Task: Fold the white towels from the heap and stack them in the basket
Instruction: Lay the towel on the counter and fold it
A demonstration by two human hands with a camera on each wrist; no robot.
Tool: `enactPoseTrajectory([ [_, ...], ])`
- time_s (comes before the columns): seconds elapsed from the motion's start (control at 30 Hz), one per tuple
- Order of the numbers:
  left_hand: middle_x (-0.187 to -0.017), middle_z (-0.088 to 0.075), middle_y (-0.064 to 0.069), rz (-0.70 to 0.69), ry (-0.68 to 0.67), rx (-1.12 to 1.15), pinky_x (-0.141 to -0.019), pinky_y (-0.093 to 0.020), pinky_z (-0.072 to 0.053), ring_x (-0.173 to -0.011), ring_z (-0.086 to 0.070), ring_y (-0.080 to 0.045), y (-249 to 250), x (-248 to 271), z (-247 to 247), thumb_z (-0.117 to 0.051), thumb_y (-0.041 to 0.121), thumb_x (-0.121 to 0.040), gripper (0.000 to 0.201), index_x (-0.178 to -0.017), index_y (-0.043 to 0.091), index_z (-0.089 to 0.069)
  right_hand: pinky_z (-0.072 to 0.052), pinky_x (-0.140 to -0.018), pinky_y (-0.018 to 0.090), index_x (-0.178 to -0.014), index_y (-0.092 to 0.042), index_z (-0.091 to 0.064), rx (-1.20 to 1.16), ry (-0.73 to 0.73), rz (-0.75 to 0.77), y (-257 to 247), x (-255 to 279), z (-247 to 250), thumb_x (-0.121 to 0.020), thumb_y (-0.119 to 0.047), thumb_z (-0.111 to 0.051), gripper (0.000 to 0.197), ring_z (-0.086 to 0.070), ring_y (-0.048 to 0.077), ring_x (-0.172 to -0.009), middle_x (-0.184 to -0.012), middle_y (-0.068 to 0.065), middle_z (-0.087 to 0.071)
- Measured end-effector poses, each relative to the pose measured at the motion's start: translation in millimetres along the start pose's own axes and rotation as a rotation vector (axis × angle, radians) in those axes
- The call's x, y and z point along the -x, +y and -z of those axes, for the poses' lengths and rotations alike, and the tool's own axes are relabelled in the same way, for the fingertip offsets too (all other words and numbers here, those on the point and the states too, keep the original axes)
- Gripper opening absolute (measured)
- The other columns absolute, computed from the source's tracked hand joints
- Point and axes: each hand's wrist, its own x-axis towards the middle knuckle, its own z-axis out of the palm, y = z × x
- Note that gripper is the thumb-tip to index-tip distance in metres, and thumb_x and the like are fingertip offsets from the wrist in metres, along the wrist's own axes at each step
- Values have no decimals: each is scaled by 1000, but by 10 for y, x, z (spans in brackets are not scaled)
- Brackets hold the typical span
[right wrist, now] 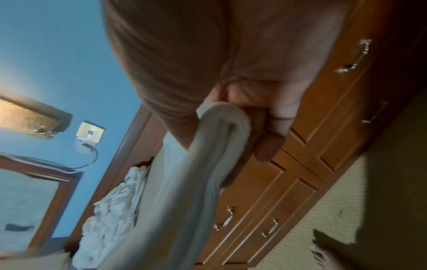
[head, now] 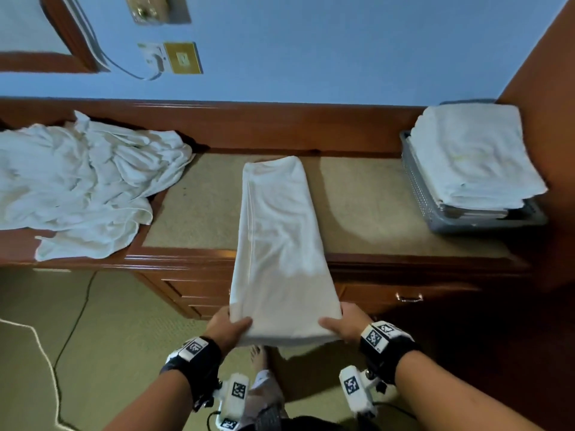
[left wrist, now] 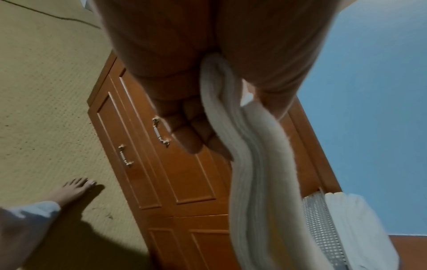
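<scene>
The heap of white towels lay at the dresser's left end. The basket at right held a folded stack. The left hand and right hand each gripped a near corner of the long folded towel between them.

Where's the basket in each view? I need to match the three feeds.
Head: basket far right on the dresser top, stacked with folded towels.
Left wrist: lower right, mesh wall beside the towels.
Right wrist: not in it.
Shared landmark: the long towel both hands hold, centre in all views.
</scene>
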Motion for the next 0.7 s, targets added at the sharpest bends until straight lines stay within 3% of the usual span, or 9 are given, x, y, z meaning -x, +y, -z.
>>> enactPoseTrajectory([
  [0.1, -127, -61, -13, -75, -49, 129, -80, -49, -59, -104, -64, -33, 168, 142, 64, -81, 31, -58, 90, -139, 17, -46, -48, -51, 13, -125, -7, -54, -46, 25, 67, -42, 111, 109, -88, -25, -75, 46, -61, 9, -81, -105, 0, -62],
  [0.2, -141, -46, 6, -196, -68, 104, -96, -41, -54, -119, -57, -21, 390, 259, 129, -77, 19, -81, 99, -157, 33, -14, -59, -64, 28, -127, -10, -51, -124, 92, 116, -117, 162, 189, -82, -25, -80, 55, -65, 17, -91, -110, 1, -62],
  [0.27, -137, -51, 10, -265, -72, 78, -103, -36, -48, -117, -59, -13, 497, 277, 179, -75, 25, -82, 87, -152, 42, -27, -59, -82, 39, -131, -13, -49, -167, 150, 161, -177, 166, 234, -79, -23, -83, 63, -64, 20, -102, -120, 3, -62],
  [0.3, -134, -55, 10, -295, -80, 87, -103, -35, -48, -115, -61, -11, 545, 266, 199, -74, 25, -83, 75, -146, 45, -38, -56, -89, 38, -134, -13, -47, -193, 175, 199, -226, 171, 263, -79, -20, -83, 66, -62, 19, -106, -126, 3, -59],
  [0.4, -129, -65, 2, -271, -157, 279, -95, -41, -54, -110, -67, -17, 739, 238, 243, -82, 34, -72, 57, -127, 37, -66, -48, -81, 15, -135, -16, -50, -226, 194, 352, -426, 206, 387, -84, -13, -78, 59, -59, 14, -107, -123, -3, -57],
  [0.5, -113, -74, -5, -287, -160, 393, -74, -31, -59, -92, -71, -19, 1017, 73, 284, -93, 49, -53, 57, -99, 18, -80, -43, -77, 4, -104, -21, -70, -208, 230, 471, -673, 150, 526, -89, -13, -72, 18, -64, 8, -103, -109, -10, -69],
  [0.57, -110, -74, -10, -286, -148, 395, -71, -29, -60, -89, -71, -20, 1255, -97, 338, -80, 24, -80, 16, -90, 12, -81, -45, -76, 8, -92, -21, -75, -254, 251, 527, -873, 25, 622, -90, -11, -70, 11, -67, 3, -93, -96, -10, -74],
  [0.63, -103, -75, -6, -324, -130, 357, -69, -27, -59, -87, -71, -17, 1483, -298, 391, -58, -2, -94, 27, -86, 10, -80, -47, -76, 13, -90, -19, -77, -289, 284, 562, -1091, -139, 720, -91, -9, -69, 12, -67, -3, -84, -89, -9, -75],
  [0.7, -91, -76, -1, -325, -138, 374, -65, -26, -59, -79, -71, -15, 1694, -518, 425, -47, -8, -97, 32, -89, 3, -76, -50, -80, 17, -92, -16, -78, -344, 311, 569, -1311, -316, 814, -92, -9, -68, 12, -68, -1, -86, -90, -6, -76],
])
